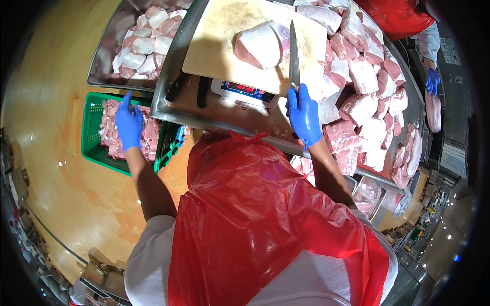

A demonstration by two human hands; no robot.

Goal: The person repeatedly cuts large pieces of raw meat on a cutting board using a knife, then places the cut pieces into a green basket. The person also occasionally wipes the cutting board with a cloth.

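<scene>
Blue-gloved, the right hand wrapped its fingers around a knife whose long blade pointed forward, just right of a pale piece of meat on the cutting board at the bench. The left hand, farther from that meat, was over trimmings in a green basket, index finger outstretched; whether its fingers held anything could not be told.

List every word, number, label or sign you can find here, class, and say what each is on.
Digital scale, red display: lit digits, not copied out here.
Digital scale, blue panel: markings too small to read.
Posted sheet, upper right: print too small to read.
Small label below it: too small to read.
</scene>
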